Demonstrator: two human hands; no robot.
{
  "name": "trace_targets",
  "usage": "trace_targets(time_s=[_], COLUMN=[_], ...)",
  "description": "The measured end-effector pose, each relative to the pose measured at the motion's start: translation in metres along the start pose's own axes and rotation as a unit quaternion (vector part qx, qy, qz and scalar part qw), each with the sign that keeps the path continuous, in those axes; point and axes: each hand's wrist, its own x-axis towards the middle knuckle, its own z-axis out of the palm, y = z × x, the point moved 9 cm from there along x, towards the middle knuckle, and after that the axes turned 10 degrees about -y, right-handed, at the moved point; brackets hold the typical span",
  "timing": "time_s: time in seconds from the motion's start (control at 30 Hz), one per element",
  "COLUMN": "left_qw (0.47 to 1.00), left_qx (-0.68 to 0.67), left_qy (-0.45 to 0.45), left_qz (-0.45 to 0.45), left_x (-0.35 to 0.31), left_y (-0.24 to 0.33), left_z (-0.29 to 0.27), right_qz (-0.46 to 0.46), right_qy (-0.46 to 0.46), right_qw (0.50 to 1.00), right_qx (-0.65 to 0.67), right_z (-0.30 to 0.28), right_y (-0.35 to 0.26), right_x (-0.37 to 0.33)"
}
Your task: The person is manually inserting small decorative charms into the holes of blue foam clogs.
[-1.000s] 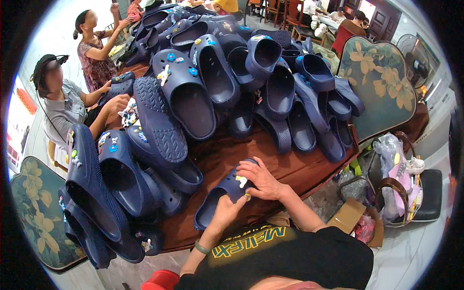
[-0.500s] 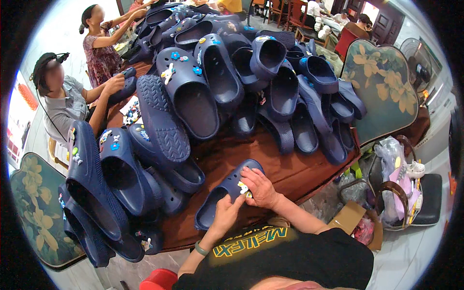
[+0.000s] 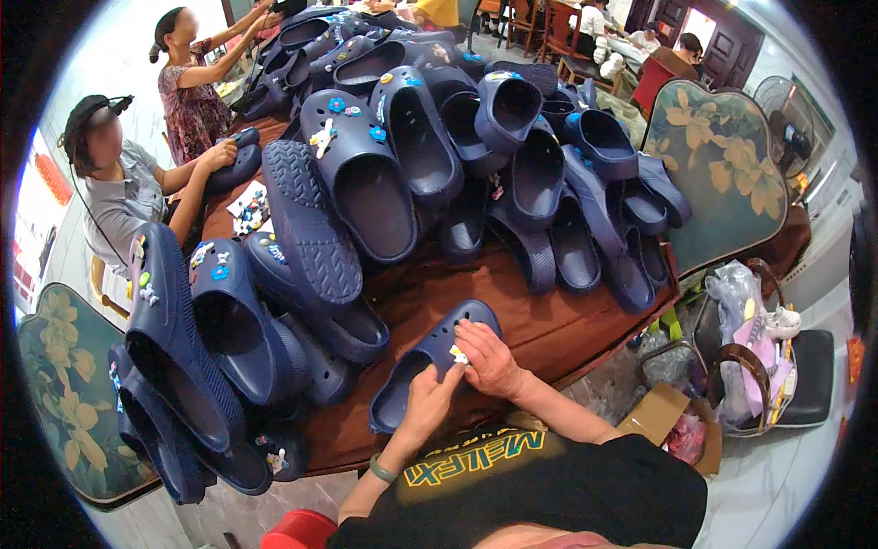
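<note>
Your left hand and right hand clasp one navy clog, nearly meeting at its white-and-yellow charm, above the brown-covered table.

Free: bare stretch of brown-covered desk, beyond and right of the right hand. Obstacles: heaped navy clogs block the far side; leaning clogs block the left.

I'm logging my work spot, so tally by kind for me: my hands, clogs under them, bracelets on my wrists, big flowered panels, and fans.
Hands: 2, left hand and right hand
Clogs under them: 1, navy clog
Bracelets: 1, green bracelet
Flowered panels: 2, left panel and right panel
Fans: 1, fan
Total: 7
</note>
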Motion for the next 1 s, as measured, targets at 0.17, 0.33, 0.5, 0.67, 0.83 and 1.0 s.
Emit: trace_targets(time_s=[0.17, 0.33, 0.5, 0.67, 0.83, 1.0], left_qw=[0.996, 0.998, 0.998, 0.992, 0.986, 0.987], left_qx=[0.023, 0.005, 0.012, 0.092, 0.127, 0.128], left_qy=[-0.025, -0.028, -0.021, -0.016, -0.005, -0.005], left_qz=[-0.077, -0.064, -0.057, -0.083, -0.103, -0.093], left_x=[0.001, 0.001, 0.002, 0.004, 0.007, 0.009], left_y=[-0.024, -0.043, -0.023, -0.024, -0.013, -0.024], left_z=[0.001, 0.0, -0.001, -0.006, -0.008, -0.009], right_qz=[0.005, -0.021, -0.039, -0.032, 0.019, 0.038], right_qy=[-0.084, -0.152, -0.045, -0.018, 0.046, 0.078], right_qw=[0.992, 0.986, 0.998, 0.999, 0.997, 0.993], right_qx=[0.096, 0.063, -0.016, -0.017, 0.061, 0.074], right_z=[-0.013, 0.004, 0.012, 0.009, -0.009, -0.019], right_y=[0.001, 0.008, 0.007, 0.004, 0.026, 0.036], right_x=[0.015, 0.012, 0.005, 0.01, 0.034, 0.06])
